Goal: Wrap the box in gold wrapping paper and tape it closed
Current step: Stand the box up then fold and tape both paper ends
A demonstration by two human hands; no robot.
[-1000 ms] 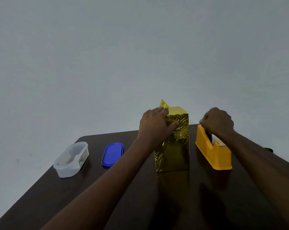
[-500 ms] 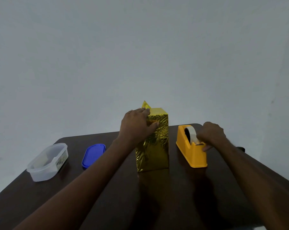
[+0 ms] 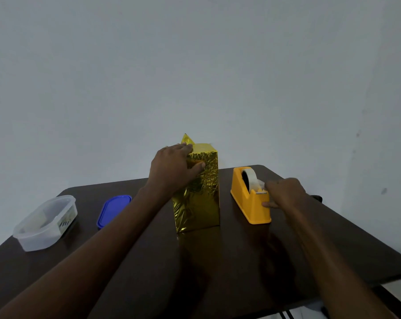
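A tall box wrapped in gold paper (image 3: 199,199) stands upright in the middle of the dark table (image 3: 218,272). A pointed flap of gold paper (image 3: 187,139) sticks up at its top back corner. My left hand (image 3: 171,169) grips the box's upper left corner, fingers over the top and thumb on the front face. To the right stands a yellow tape dispenser (image 3: 247,203) with a roll of clear tape (image 3: 250,177). My right hand (image 3: 284,192) is at its cutter end, fingers curled on the tape strip and thumb against the dispenser's side.
A clear plastic container (image 3: 45,223) sits at the table's left edge, and a blue lid (image 3: 113,209) lies flat between it and the box. A plain grey wall rises right behind the table. The table's right edge runs close to the dispenser.
My right hand slid from the far end of the dispenser over the roll to its near cutter end. The left hand stayed on the box. The view shifted to the right.
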